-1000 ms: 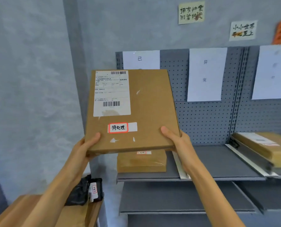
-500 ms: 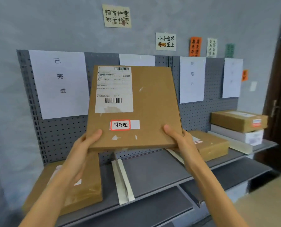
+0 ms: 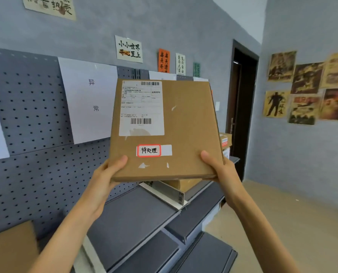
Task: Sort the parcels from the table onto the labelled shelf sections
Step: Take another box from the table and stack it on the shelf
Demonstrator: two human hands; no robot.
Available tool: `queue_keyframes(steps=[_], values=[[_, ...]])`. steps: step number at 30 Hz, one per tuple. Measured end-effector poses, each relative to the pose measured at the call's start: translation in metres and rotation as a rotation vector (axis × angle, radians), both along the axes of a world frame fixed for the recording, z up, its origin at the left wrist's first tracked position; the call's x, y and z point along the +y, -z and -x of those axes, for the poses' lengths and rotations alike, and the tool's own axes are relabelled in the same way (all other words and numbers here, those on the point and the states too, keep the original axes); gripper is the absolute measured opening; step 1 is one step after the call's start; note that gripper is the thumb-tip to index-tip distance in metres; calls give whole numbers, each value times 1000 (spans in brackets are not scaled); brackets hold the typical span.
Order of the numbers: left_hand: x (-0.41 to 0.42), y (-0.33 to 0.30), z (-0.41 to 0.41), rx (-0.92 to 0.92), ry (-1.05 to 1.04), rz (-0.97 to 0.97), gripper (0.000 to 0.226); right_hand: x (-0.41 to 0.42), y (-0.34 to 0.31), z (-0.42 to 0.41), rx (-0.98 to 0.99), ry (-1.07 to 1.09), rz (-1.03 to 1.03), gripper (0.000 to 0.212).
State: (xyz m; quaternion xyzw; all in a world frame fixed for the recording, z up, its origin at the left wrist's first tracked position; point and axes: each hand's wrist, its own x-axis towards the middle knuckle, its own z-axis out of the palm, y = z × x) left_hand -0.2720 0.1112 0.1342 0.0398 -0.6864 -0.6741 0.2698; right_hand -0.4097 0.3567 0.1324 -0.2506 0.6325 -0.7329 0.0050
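A flat brown cardboard parcel is held up in front of me, tilted toward the camera. It carries a white shipping label and a red-framed sticker reading 待处理. My left hand grips its lower left corner, thumb on top. My right hand grips the lower right corner the same way. Behind it runs the grey pegboard shelf with white section sheets; the one reading 异常 hangs left of the parcel. The sheets further right are mostly hidden by the parcel.
A brown parcel lies on the shelf at the lower left. Another parcel sits under the held one, beyond a white divider. More boxes stand at the shelf's far end beside a dark doorway. Posters cover the right wall.
The view has swung further right along the shelf: the 已完成 sheet has left the frame and the 异常 sheet, doorway and right wall show. Both hands keep the same hold on the parcel.
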Motion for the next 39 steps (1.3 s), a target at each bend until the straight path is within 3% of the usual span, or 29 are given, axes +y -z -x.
queue_keyframes(steps=[9,16,24,39], values=[[1,19,28,-61,154,-76,62,18,12,-10,-64,146,-45,70],[17,27,50,-83,198,-155,64,34,11,-5,-97,205,-95,60],[55,30,94,-91,199,-157,64,75,17,33,-114,227,-85,63],[267,35,262,-81,272,-120,66,293,31,180,-142,333,-46,61]])
